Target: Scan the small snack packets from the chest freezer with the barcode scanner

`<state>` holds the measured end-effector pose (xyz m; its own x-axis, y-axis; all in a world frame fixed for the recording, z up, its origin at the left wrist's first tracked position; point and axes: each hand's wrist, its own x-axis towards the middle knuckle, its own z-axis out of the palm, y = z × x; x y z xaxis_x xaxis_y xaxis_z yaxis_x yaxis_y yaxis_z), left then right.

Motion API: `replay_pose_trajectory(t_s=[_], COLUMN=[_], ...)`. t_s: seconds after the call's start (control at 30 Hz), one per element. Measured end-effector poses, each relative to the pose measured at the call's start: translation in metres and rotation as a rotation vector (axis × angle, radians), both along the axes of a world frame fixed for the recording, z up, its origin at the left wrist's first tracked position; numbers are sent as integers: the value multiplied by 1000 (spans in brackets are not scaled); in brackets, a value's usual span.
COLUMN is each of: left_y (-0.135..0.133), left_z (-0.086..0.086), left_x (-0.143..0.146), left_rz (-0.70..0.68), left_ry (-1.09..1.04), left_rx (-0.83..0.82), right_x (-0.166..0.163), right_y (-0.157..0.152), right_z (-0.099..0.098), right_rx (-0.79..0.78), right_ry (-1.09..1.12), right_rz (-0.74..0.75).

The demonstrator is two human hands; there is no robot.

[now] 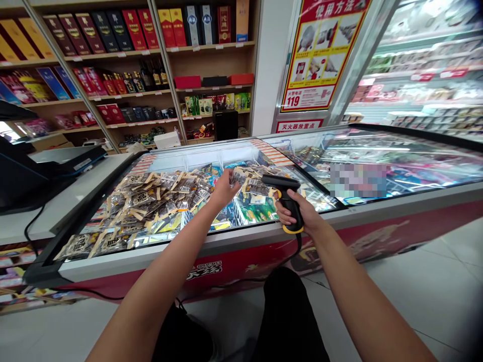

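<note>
While gripped, scanner [292, 206] pointing left, barrel [279, 181] crosswise

Wooden shelves [211, 63] beside a white pillar [269, 65]

We take the red-and-yellow poster [320, 55] as landmark. Left of it, we record wooden shelving [199, 63] bearing upright boxes [90, 32]; lower and farther left, a white counter [75, 191]. Just beneath the poster, a smaller red sign [300, 124]; to its right, blurred stocked shelves [400, 76].
</note>
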<state>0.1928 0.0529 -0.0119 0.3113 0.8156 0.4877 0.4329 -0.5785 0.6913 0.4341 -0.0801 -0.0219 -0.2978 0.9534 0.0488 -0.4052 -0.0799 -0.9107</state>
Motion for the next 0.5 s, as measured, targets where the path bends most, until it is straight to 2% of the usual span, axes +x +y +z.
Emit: replay_pose_trajectory(t_s=[0.27, 0.5], left_y=[-2, 1], left_z=[4, 0], left_x=[2, 3], left_rz=[24, 28], left_ry=[-30, -44], left_rx=[-69, -68], right_x=[-1, -2], right_y=[-1, -2], right_z=[2, 3], right_rx=[-17, -7], right_ry=[-9, -16], right_rz=[19, 9])
